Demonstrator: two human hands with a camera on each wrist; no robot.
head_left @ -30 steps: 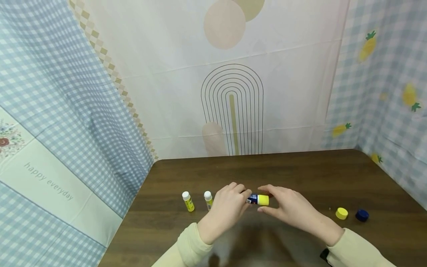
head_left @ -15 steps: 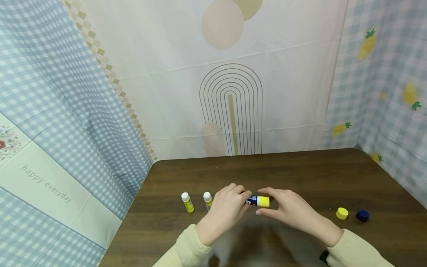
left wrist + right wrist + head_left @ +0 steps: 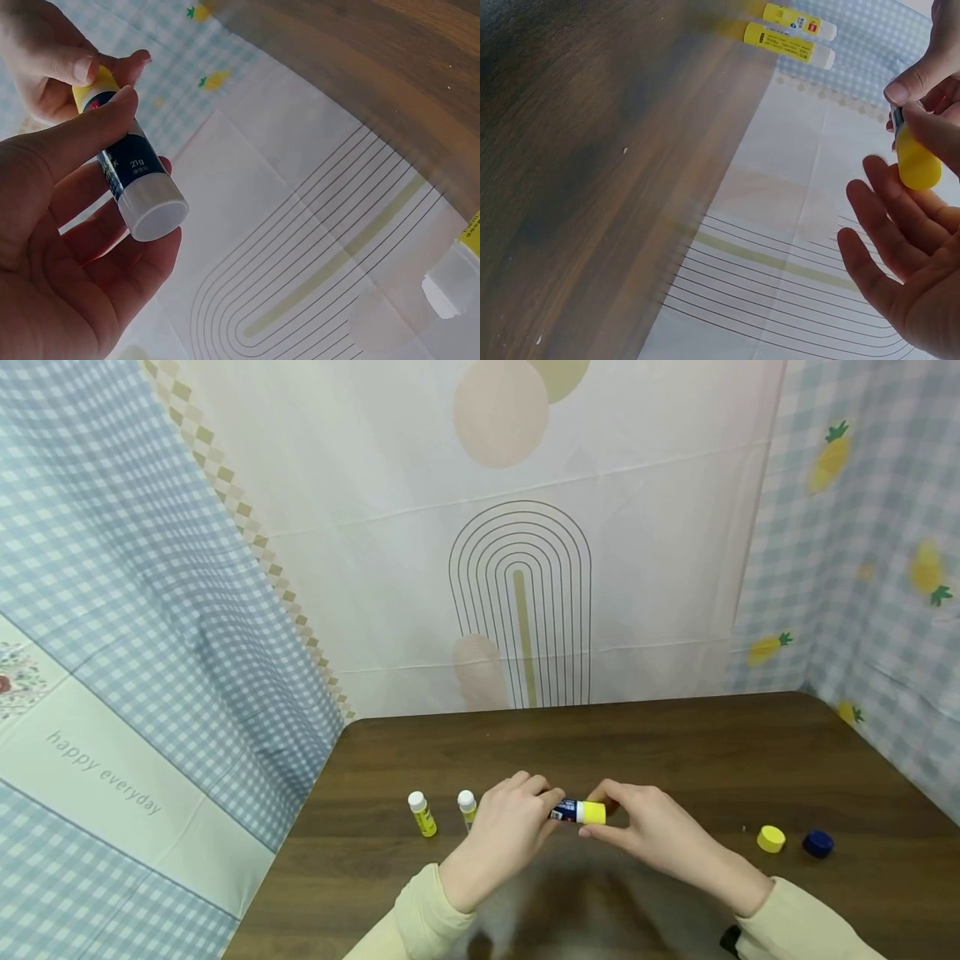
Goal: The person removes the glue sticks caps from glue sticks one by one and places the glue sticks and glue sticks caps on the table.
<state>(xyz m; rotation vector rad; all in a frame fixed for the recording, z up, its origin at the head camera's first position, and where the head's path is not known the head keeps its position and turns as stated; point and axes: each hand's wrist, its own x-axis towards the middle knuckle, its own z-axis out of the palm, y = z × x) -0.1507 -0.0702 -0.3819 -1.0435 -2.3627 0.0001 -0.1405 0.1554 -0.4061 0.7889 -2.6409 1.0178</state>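
Observation:
A dark blue glue stick (image 3: 567,811) with a yellow cap (image 3: 592,812) lies sideways in the air between the two hands. My left hand (image 3: 506,822) grips its blue body, thumb on top and fingers curled beneath. The white base (image 3: 154,206) points at the camera in the left wrist view, below a "21g" marking. At the other end, my right hand (image 3: 660,827) pinches the yellow cap with thumb and index finger. Its remaining fingers (image 3: 889,232) spread out loosely in the right wrist view.
Two yellow glue sticks, a left one (image 3: 423,816) and a right one (image 3: 467,808), stand white end up on the dark wooden table (image 3: 420,743); the left hand partly hides the right one. A loose yellow cap (image 3: 771,838) and a dark blue cap (image 3: 817,843) lie at right.
The right thumb and index finger have closed in on the yellow cap, having been spread apart around it. The left hand and the glue stick have hardly moved.

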